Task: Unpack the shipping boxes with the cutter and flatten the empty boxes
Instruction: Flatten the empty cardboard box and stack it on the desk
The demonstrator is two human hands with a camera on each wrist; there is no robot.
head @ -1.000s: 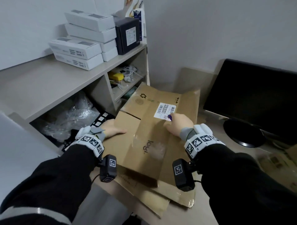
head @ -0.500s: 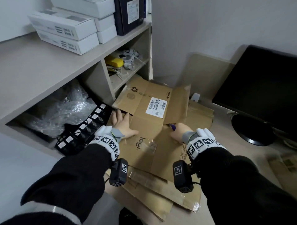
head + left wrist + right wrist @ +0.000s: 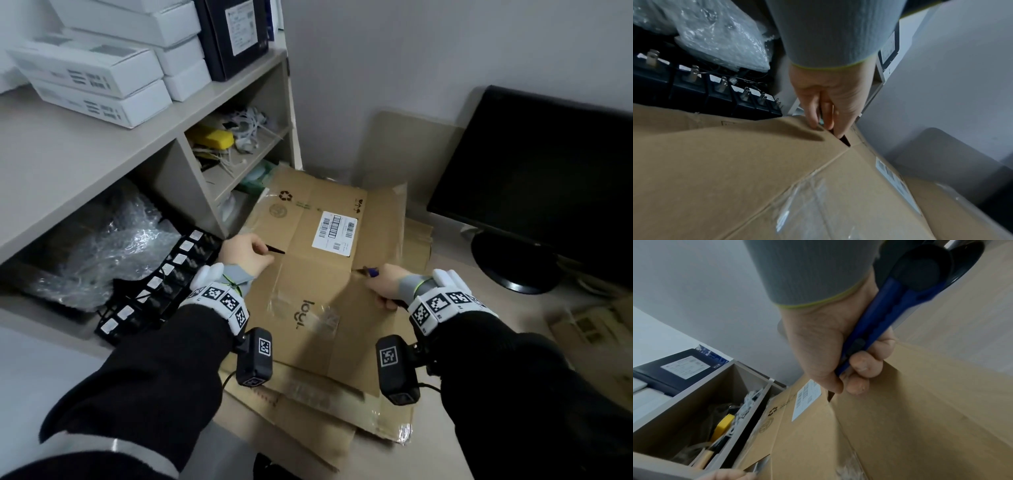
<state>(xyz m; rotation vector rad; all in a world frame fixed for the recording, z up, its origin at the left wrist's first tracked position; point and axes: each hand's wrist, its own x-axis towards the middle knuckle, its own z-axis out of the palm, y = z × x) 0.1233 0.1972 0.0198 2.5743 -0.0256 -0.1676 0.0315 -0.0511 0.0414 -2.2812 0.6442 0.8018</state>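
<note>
Nearest you, at 6 o'clock, older flattened cardboard [image 3: 301,404] lies under the brown box [image 3: 318,284] you are pressing flat, which fills the middle of the head view. At 9 o'clock on that box, your left hand [image 3: 245,255] rests on its left edge, fingers curled over the slit between two flaps; it seems to pinch the cardboard there. At 3 o'clock your right hand [image 3: 385,286] is wrapped around the blue cutter [image 3: 877,331], knuckles on the box's right edge, the tool's front end pointing toward 11 o'clock at the flap notch.

The risk, as you judge it: pressing down with the cutter in your fist. Whether the blade is out cannot be told; if it is, a slip of the springy flap could drive it into the cardboard or toward your left hand. The far flaps at 12 o'clock stand half raised near the shipping label [image 3: 334,233] and may spring back. Farther off at 2 o'clock, the black monitor [image 3: 534,185] stands close enough for a flap to knock.
</note>
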